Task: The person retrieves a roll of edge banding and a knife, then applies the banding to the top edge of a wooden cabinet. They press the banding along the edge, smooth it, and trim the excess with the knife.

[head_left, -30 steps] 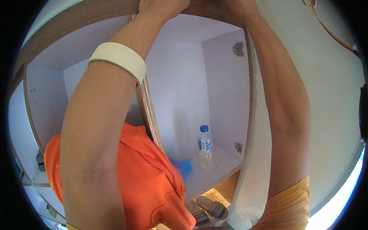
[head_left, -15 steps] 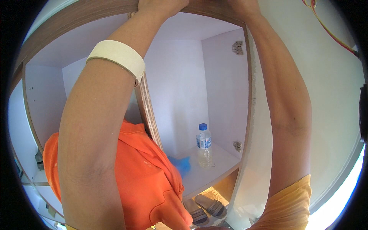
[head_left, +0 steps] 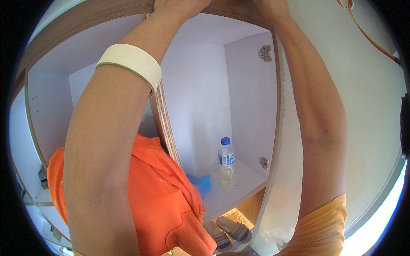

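Both my arms reach up to the brown top edge (head_left: 232, 9) of an open cabinet. My left hand (head_left: 183, 6) is cut off by the upper rim of the picture, close to that edge, and its fingers are out of sight. A wide cream band (head_left: 130, 62) circles my left forearm. My right hand (head_left: 271, 7) lies at the cabinet's upper right corner, its fingers likewise beyond the picture. What either hand holds, if anything, does not show. An orange garment (head_left: 166, 205) fills the space below and beside my left arm; whether someone wears it I cannot tell.
On the cabinet shelf stand a clear bottle (head_left: 226, 162) with a blue cap and, beside it, crumpled blue plastic (head_left: 200, 183). Metal hinges (head_left: 265, 53) sit on the right side wall. Dark sandals (head_left: 234, 229) lie below. Loose wires (head_left: 367, 34) hang on the wall.
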A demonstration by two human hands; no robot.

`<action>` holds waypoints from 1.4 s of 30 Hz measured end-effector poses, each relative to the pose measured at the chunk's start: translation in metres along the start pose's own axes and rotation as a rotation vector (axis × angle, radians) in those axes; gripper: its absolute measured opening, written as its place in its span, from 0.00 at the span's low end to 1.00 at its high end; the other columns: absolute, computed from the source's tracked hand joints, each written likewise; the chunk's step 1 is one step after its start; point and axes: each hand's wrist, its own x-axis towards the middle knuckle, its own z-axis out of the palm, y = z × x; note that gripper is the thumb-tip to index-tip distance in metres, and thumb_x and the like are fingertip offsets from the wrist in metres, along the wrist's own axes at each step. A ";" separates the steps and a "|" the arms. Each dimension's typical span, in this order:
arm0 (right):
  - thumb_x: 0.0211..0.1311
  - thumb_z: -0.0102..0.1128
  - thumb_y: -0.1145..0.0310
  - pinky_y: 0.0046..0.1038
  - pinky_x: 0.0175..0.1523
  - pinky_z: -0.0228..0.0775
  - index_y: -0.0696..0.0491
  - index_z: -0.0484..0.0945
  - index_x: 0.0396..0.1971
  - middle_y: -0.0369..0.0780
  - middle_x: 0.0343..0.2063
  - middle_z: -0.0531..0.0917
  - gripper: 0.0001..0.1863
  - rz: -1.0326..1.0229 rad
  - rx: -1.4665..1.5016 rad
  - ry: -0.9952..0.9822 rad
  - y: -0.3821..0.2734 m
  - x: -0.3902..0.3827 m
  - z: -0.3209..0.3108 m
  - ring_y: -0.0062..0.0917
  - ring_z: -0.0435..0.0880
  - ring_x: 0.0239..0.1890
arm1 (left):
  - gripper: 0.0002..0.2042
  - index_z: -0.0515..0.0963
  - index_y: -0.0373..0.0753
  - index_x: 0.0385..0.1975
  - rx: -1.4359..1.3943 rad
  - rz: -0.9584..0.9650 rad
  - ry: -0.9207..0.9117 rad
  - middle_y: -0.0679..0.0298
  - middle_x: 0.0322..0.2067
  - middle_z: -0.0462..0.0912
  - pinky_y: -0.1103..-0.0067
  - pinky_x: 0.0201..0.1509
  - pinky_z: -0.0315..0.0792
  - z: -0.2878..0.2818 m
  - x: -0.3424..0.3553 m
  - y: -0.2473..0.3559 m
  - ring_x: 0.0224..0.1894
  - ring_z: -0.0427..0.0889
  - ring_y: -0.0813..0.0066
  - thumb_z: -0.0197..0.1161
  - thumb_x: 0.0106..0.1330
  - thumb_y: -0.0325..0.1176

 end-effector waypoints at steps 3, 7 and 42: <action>0.58 0.59 0.77 0.42 0.49 0.77 0.54 0.89 0.36 0.47 0.39 0.87 0.11 0.008 -0.022 0.005 -0.001 0.000 0.001 0.47 0.86 0.43 | 0.09 0.86 0.34 0.30 -0.007 -0.029 -0.016 0.42 0.34 0.86 0.57 0.48 0.80 0.001 0.000 0.001 0.40 0.86 0.41 0.62 0.62 0.33; 0.56 0.58 0.78 0.43 0.49 0.77 0.53 0.89 0.36 0.46 0.39 0.87 0.12 0.024 -0.051 -0.003 0.002 0.001 0.002 0.47 0.86 0.43 | 0.09 0.86 0.35 0.30 -0.013 -0.026 -0.029 0.42 0.34 0.86 0.56 0.47 0.80 0.001 0.001 0.001 0.40 0.86 0.41 0.62 0.62 0.33; 0.57 0.62 0.72 0.35 0.42 0.78 0.62 0.87 0.35 0.50 0.30 0.89 0.11 0.891 0.534 0.254 -0.045 -0.028 0.047 0.33 0.87 0.33 | 0.14 0.84 0.39 0.44 0.263 0.333 -0.240 0.48 0.37 0.88 0.56 0.46 0.80 0.030 0.025 0.014 0.40 0.88 0.48 0.55 0.67 0.37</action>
